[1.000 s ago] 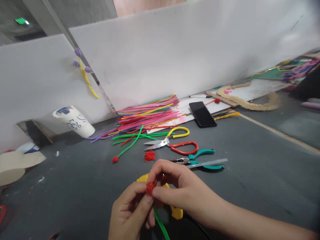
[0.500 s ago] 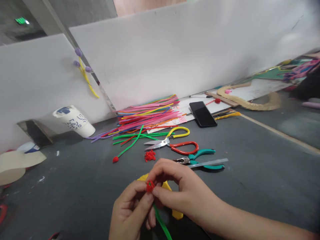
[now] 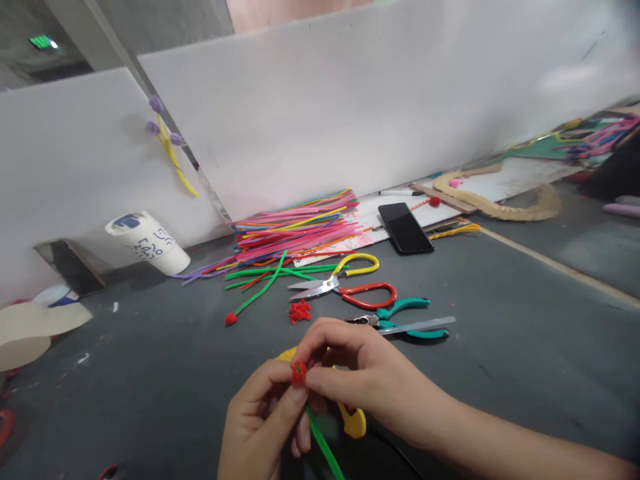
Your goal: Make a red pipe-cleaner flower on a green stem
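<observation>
Between the fingertips of both hands is a small red fuzzy bud [image 3: 299,373] with a green tip at its centre. A green pipe cleaner stem [image 3: 323,443] runs down from it. My left hand [image 3: 265,420] pinches the bud from the left, thumb below and index finger above. From the right, my right hand [image 3: 360,380] closes its thumb and index finger on the same bud. Behind the hands lies a yellow tool [image 3: 354,421], mostly hidden, with a black cord near it. Just beyond sits a little pile of red snippets [image 3: 299,311].
Scissors [image 3: 345,283], teal-handled pliers [image 3: 405,320] and a translucent stick [image 3: 425,325] lie beyond my hands. Another red bud on a green stem [image 3: 260,293] is to their left. Farther back are a pipe cleaner bundle [image 3: 295,230], a phone [image 3: 405,229] and a white cup [image 3: 147,243].
The red bud has turned slightly in my fingers, its green tip facing me more. Both hands stay in nearly the same place.
</observation>
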The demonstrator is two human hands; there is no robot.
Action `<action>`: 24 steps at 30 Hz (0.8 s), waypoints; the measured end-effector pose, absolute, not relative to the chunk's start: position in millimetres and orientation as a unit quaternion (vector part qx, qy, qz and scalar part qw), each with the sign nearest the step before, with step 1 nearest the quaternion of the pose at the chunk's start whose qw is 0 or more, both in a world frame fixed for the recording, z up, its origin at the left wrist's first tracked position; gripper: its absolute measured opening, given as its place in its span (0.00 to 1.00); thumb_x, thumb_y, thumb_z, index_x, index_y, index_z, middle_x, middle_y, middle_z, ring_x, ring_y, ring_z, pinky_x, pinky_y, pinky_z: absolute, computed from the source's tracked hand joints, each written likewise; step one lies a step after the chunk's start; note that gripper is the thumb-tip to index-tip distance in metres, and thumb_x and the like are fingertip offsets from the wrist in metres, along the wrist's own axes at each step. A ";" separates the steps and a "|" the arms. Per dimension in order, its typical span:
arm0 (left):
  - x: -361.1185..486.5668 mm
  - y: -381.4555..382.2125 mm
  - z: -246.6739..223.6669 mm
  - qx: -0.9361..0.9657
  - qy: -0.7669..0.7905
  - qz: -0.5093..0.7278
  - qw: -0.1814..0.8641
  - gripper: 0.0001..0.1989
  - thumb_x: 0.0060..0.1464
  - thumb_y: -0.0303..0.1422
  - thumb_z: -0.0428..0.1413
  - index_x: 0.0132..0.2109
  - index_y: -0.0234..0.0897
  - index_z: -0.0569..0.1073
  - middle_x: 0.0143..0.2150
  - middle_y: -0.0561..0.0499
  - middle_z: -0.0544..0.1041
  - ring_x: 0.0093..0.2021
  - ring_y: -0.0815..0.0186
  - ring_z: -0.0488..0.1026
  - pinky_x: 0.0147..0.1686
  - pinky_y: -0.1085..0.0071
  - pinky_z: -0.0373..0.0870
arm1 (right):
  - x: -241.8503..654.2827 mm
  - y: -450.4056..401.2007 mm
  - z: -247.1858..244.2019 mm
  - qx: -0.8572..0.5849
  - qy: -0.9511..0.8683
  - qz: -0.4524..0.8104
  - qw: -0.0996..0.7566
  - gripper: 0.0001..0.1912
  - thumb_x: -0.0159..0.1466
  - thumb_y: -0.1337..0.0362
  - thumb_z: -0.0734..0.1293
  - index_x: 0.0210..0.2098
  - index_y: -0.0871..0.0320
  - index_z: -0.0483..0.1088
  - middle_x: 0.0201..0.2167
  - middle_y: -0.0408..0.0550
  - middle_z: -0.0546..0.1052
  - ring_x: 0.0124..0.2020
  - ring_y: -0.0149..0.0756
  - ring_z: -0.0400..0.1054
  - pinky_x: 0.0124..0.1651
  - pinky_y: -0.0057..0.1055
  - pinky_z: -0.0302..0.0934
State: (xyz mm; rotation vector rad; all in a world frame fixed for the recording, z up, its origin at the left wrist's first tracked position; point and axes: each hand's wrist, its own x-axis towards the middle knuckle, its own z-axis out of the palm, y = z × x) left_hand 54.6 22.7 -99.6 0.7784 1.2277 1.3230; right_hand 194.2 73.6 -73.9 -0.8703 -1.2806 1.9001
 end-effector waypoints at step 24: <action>57.4 25.2 -96.7 0.309 0.527 0.560 0.560 0.16 0.35 0.45 0.71 0.26 0.38 0.79 0.13 0.60 0.69 0.12 0.81 0.63 0.14 0.87 0.57 | 190.5 71.5 -75.4 -0.358 -0.553 0.658 0.365 0.06 0.50 0.72 0.63 0.28 0.58 0.69 0.26 0.40 0.69 0.28 0.29 0.64 0.32 0.25 0.60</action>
